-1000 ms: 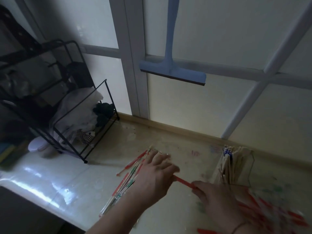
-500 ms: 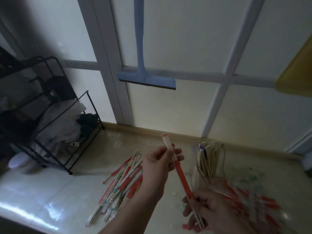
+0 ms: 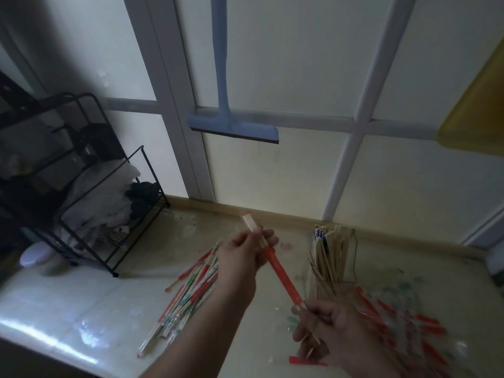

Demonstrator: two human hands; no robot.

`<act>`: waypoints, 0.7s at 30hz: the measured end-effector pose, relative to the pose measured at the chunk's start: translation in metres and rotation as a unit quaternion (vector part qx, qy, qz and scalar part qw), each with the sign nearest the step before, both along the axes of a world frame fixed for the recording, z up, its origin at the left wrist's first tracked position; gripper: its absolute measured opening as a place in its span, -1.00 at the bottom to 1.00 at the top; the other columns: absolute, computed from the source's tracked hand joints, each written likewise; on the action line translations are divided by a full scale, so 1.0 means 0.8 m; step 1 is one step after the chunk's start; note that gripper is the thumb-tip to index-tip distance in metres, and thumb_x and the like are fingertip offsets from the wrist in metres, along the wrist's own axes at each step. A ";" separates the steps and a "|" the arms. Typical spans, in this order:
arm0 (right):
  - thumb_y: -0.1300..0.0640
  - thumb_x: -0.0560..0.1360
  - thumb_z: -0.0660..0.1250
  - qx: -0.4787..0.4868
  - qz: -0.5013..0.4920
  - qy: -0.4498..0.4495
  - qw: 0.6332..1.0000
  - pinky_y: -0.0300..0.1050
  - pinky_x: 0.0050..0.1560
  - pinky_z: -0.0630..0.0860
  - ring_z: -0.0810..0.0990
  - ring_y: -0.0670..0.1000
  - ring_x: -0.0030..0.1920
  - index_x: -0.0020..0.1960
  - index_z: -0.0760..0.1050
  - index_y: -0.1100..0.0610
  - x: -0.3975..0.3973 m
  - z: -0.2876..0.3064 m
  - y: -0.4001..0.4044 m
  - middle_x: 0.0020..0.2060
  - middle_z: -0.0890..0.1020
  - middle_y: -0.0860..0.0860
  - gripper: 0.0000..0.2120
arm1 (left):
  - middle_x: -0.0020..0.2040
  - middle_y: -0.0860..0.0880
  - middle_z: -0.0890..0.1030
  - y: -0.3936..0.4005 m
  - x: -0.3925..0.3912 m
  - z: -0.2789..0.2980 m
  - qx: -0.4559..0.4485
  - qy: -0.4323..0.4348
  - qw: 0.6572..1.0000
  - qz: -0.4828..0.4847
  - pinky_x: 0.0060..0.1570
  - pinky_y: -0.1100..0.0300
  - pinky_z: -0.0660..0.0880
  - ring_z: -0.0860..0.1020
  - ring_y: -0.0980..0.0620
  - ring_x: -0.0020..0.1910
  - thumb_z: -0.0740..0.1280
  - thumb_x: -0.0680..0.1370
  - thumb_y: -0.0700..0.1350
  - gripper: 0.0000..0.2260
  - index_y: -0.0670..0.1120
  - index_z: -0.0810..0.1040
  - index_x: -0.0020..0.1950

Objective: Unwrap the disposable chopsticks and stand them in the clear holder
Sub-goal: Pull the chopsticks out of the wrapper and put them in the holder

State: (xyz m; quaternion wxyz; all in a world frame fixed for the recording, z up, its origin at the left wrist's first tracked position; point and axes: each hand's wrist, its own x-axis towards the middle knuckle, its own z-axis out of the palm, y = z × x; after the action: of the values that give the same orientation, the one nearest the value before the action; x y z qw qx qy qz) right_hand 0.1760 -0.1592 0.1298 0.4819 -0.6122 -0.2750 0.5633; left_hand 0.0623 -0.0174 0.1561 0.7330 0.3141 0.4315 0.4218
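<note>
Change from half a second earlier: both hands and the wrapped pair between them keep nearly the same pose; the view sits a little closer, and the pair's top end now stands slightly higher against the wall's base.

Item held: one pair of disposable chopsticks in a red-and-white paper sleeve (image 3: pixel 275 261), slanted from upper left to lower right, lifted above the pale glossy bench (image 3: pixel 81 309). The red part covers the middle and lower length; the upper part is white with a red tip. The left hand (image 3: pixel 245 253) pinches the upper white part between thumb and curled fingers. The right hand (image 3: pixel 327 331) grips the lower end, fingers curled round it, with thin bare stick ends showing by its fingers.

Container: clear plastic holder (image 3: pixel 351 257), beyond the right hand, holding many bare wooden chopsticks (image 3: pixel 327 249) standing upright and leaning; a few carry blue print at the top.

Loose stock: pile of wrapped chopsticks in red, green and white sleeves (image 3: pixel 191 290), lying on the bench under and left of the left forearm.

Discards: heap of torn red-and-clear wrappers (image 3: pixel 403 323), right of the right hand, blurred.
</note>
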 end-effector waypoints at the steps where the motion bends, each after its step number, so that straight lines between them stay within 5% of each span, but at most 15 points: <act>1: 0.18 0.39 0.43 0.007 -0.009 -0.002 1.000 -0.12 -0.47 0.48 0.60 0.19 -0.45 -0.15 0.63 0.27 0.005 0.002 0.000 -0.33 0.63 0.27 -0.86 | -0.07 -0.19 0.70 0.009 -0.003 -0.002 -0.014 -0.017 1.000 0.014 -0.20 0.16 0.60 0.70 -0.07 -0.11 0.30 0.60 -0.22 -0.86 -0.27 0.59 0.04; 4: 0.21 0.35 0.45 0.049 -0.093 0.019 0.994 -0.16 -0.52 0.45 0.55 0.11 -0.51 -0.29 0.63 0.26 0.029 0.009 -0.001 -0.44 0.57 0.21 -0.90 | -0.16 -0.19 0.66 0.026 -0.020 -0.011 -0.018 -0.044 0.999 -0.015 -0.32 0.24 0.60 0.65 0.03 -0.31 0.31 0.57 -0.21 -0.86 -0.27 0.62 -0.02; 7: 0.10 0.12 0.55 0.074 -0.199 0.146 0.966 -0.16 -0.56 0.48 0.53 0.03 -0.54 -0.41 0.60 0.18 0.058 0.016 -0.003 -0.49 0.56 0.11 -0.81 | -0.29 -0.15 0.59 0.030 -0.050 -0.028 -0.013 -0.049 0.995 -0.086 -0.30 0.23 0.58 0.63 0.04 -0.37 0.51 0.35 -0.13 -0.75 -0.22 0.60 -0.06; 10: 0.06 0.10 0.64 0.121 -0.264 0.179 0.940 -0.12 -0.46 0.57 0.63 0.02 -0.43 -0.36 0.61 0.14 0.077 0.020 0.004 -0.41 0.65 0.08 -0.73 | -0.32 -0.18 0.61 0.019 -0.071 -0.041 0.064 0.065 0.975 -0.203 -0.30 0.21 0.57 0.63 0.00 -0.34 0.55 0.32 -0.23 -0.87 -0.17 0.63 -0.21; 12: 0.16 0.36 0.47 0.159 -0.299 0.155 0.928 -0.14 -0.42 0.60 0.65 0.00 -0.40 -0.34 0.60 0.14 0.077 0.023 0.014 -0.39 0.66 0.07 -0.88 | -0.23 -0.24 0.67 0.000 -0.072 -0.045 0.116 0.175 0.929 -0.306 -0.28 0.19 0.57 0.65 -0.04 -0.28 0.48 0.44 -0.31 -0.91 -0.14 0.69 -0.22; 16: 0.22 0.50 0.36 0.184 -0.325 0.010 0.927 -0.10 -0.35 0.61 0.68 0.06 -0.33 -0.23 0.61 0.20 0.064 0.027 0.036 -0.37 0.67 0.10 -0.86 | -0.18 -0.19 0.70 -0.037 -0.056 -0.051 0.133 0.182 0.856 -0.465 -0.19 0.16 0.61 0.68 -0.05 -0.22 0.46 0.49 -0.26 -0.95 -0.17 0.70 -0.08; 21: 0.20 0.47 0.39 0.191 -0.308 -0.103 0.926 -0.09 -0.35 0.62 0.69 0.13 -0.32 -0.08 0.65 0.22 0.045 0.022 0.034 -0.31 0.70 0.13 -0.90 | -0.28 -0.13 0.69 -0.082 -0.028 -0.070 0.179 0.196 0.866 -0.423 -0.15 0.10 0.63 0.68 -0.05 -0.26 0.48 0.49 -0.21 -0.89 -0.26 0.69 -0.13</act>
State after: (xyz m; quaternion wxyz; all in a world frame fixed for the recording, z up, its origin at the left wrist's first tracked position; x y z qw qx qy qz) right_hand 0.2120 -0.1318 0.1474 0.7086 -0.6178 -0.2229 0.2577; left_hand 0.0396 -0.0828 0.1001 0.6730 0.6684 0.3087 0.0710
